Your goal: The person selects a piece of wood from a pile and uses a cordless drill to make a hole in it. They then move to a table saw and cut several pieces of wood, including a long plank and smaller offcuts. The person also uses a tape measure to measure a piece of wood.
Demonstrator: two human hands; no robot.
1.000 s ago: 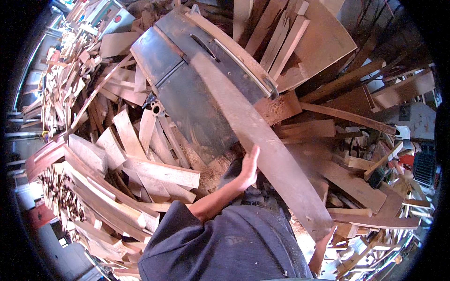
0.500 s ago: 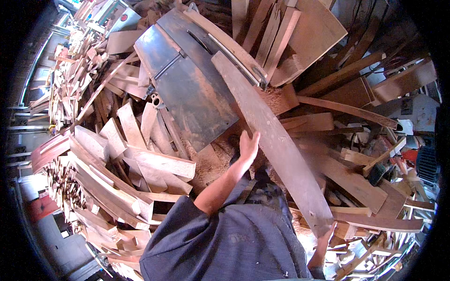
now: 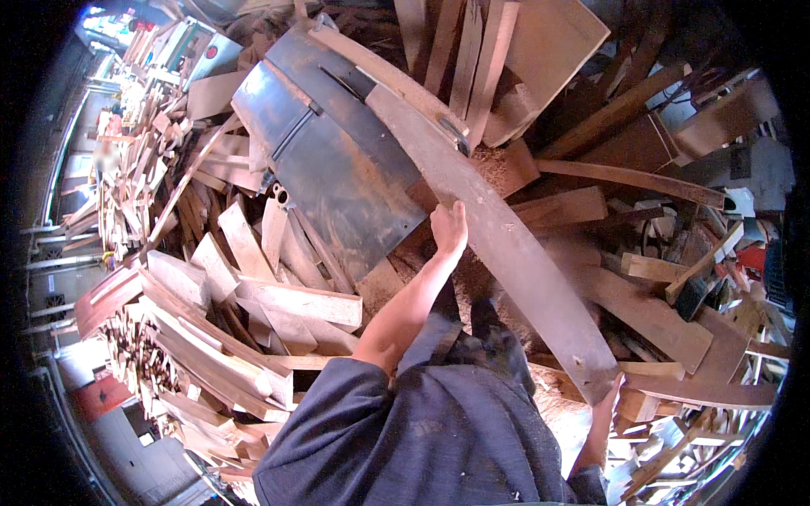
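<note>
1. I see the long plank (image 3: 499, 229) is wood, matt and rather smooth, with small marks on its face.
2. The machine table (image 3: 342, 190) looks to me like dark metal, glossy at one corner, elsewhere dull and stained brownish.
3. The shirt (image 3: 405, 426) is dark, matt cloth.
4. The offcuts (image 3: 308, 301) are bare wood, dry and unpolished.
5. I find the shavings (image 3: 499, 175) loose and rough.

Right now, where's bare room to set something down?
The dark, dusty metal machine tabletop looks bare left of the long, pale-brown wooden board, up to the tabletop's left edge. Crowded: pale wooden offcuts lie piled beyond that edge; flat brown wooden planks overlap right of the board.
</note>
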